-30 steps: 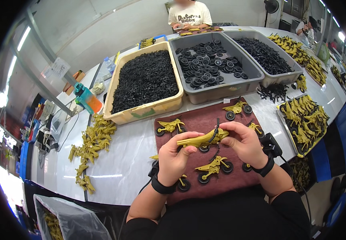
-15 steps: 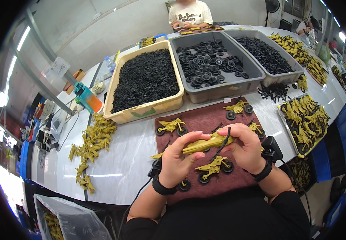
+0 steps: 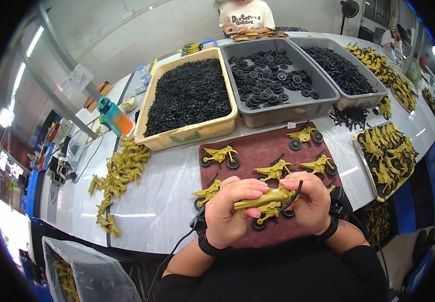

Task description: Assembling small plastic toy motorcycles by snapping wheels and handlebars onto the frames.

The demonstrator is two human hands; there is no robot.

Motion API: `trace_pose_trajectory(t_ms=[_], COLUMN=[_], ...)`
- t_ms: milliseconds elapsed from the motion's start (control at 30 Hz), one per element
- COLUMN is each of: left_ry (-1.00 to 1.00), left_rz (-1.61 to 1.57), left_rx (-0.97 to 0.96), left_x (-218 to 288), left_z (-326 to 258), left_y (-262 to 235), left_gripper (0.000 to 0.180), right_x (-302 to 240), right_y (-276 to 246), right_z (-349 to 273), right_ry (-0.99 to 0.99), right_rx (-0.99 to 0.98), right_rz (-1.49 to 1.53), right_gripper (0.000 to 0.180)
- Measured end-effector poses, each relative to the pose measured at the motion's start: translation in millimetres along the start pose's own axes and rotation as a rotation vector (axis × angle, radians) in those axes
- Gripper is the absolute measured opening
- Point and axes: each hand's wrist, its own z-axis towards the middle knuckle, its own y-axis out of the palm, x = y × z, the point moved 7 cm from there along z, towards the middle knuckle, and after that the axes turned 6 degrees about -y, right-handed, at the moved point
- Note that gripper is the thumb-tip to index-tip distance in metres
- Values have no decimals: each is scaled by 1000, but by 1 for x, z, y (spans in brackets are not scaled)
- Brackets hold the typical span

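Observation:
Both hands hold one olive-yellow toy motorbike body [image 3: 260, 200] just above a dark red mat [image 3: 265, 151]. My left hand [image 3: 232, 211] grips its left end, fingers curled over it. My right hand [image 3: 308, 201] pinches its right end, where a thin black part sticks up. Several finished olive-yellow toy motorbikes with black wheels lie on the mat, one [image 3: 220, 156] at its far left and one [image 3: 305, 136] at its far right.
A yellow bin of small black parts [image 3: 189, 98] and two grey bins, one of black wheels [image 3: 270, 83], stand behind the mat. Olive-yellow bodies lie in a pile at left [image 3: 119, 173] and in a tray at right [image 3: 386, 151]. Another person sits across the table [image 3: 245, 15].
The hands have drawn closer to me and lower over the mat's near edge. The bike body has tipped to lie more level between them.

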Motion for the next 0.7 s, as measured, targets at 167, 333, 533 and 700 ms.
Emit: trace_pose_trajectory(t_ms=[167, 333, 533, 700], left_ry=[-51, -451, -73, 42], left_rz=[21, -205, 219, 573], left_rx=[-20, -92, -100, -42], left_x=[-3, -27, -11, -1], left_z=[0, 4, 16, 17], left_y=[-1, 2, 5, 6], left_gripper=[28, 30, 48, 47], right_x=[-6, 18, 45, 62], right_y=[0, -3, -3, 9], right_z=[-1, -1, -1, -14], right_ry=[-7, 268, 759, 994], right_rx=[20, -74, 59, 0], right_rz=[-45, 5, 546, 793], right_gripper=[33, 34, 20, 23])
